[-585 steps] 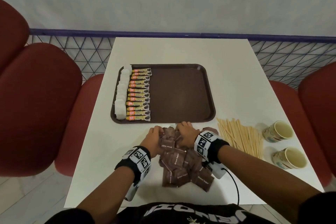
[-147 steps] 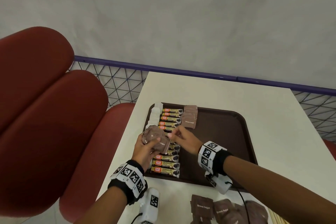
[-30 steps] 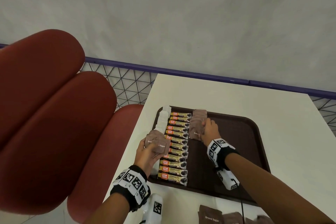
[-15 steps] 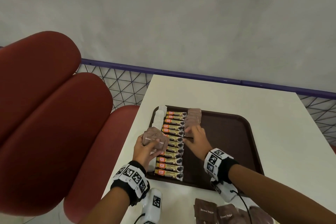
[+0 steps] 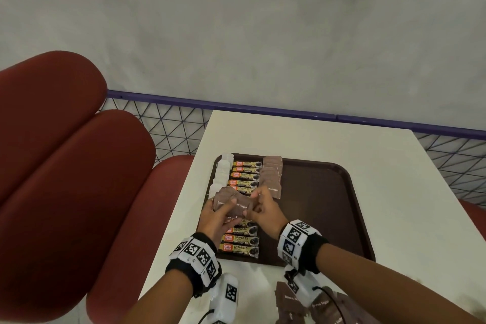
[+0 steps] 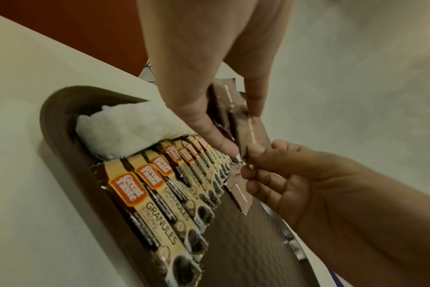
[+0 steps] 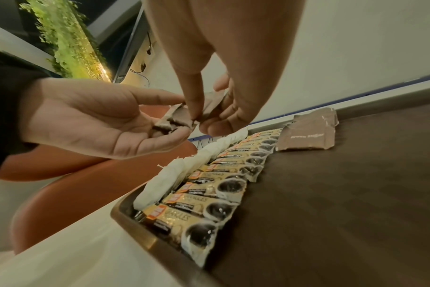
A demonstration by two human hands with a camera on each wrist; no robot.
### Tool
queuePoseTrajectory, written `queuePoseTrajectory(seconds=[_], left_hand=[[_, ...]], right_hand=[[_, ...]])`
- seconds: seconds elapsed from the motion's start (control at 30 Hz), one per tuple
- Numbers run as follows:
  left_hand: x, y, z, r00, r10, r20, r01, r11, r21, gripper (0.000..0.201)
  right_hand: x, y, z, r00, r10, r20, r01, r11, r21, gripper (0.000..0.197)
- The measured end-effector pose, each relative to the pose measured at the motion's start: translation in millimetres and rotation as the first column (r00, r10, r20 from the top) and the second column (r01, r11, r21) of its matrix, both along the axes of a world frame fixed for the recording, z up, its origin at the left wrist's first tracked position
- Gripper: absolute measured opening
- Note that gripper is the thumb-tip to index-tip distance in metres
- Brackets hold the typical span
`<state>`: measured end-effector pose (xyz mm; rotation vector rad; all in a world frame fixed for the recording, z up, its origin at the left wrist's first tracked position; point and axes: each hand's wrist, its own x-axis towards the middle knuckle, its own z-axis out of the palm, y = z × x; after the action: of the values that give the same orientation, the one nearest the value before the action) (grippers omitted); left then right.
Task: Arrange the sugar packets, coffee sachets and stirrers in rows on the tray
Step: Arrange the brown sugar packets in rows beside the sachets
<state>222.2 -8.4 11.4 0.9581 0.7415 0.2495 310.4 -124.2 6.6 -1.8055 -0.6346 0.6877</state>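
Observation:
A brown tray [image 5: 328,205] holds three rows along its left side: white sachets [image 5: 222,173], coffee sachets [image 5: 246,173] and overlapping brown sugar packets [image 5: 272,179]. Over the coffee row, my left hand [image 5: 223,208] grips a small stack of brown sugar packets [image 5: 228,202]. My right hand [image 5: 256,204] meets it and pinches the edge of one packet in that stack. In the left wrist view the stack [image 6: 248,124] sits between my left thumb and fingers, with the right hand [image 6: 250,163] nipping its lower end. The right wrist view shows the stack [image 7: 174,120] lying in my left palm.
Loose brown sugar packets [image 5: 310,305] lie on the white table [image 5: 289,134] near its front edge. Red seats [image 5: 65,166] stand to the left and a mesh railing [image 5: 168,123] runs behind. The right half of the tray is bare.
My right hand has drawn back from the brown sugar row on the tray to the stack in my left hand and now pinches a packet there.

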Motion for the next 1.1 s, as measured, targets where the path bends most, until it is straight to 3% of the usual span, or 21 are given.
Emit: queuePoseTrajectory(seconds=[0.23,0.47,0.6,0.87,1.1], left_hand=[[0,7,-1,1.000,0.024,-0.017,-0.025,0.997,-0.074,0.031],[-3,15,-7,0.994,0.090,-0.055,-0.093,0.994,-0.051,0.035],[-5,17,-7,0.995,0.093,-0.043,-0.095,0.995,-0.039,0.038],[-7,23,-9,0.995,0.093,-0.039,-0.095,0.995,-0.042,0.036],[-10,28,-10,0.996,0.086,-0.035,-0.086,0.996,-0.004,0.032]], right_hand=[[22,-13,4,0.987,-0.157,-0.041,0.158,0.988,0.001,0.035],[63,-27,1,0.887,-0.333,0.319,0.416,0.876,-0.243,0.005],[69,-32,-2,0.910,-0.383,0.158,0.411,0.884,-0.224,0.006],[76,-20,-18,0.954,-0.272,0.128,0.301,0.858,-0.417,0.019],[83,-9,-30,0.961,-0.155,0.227,0.266,0.736,-0.622,0.028]])
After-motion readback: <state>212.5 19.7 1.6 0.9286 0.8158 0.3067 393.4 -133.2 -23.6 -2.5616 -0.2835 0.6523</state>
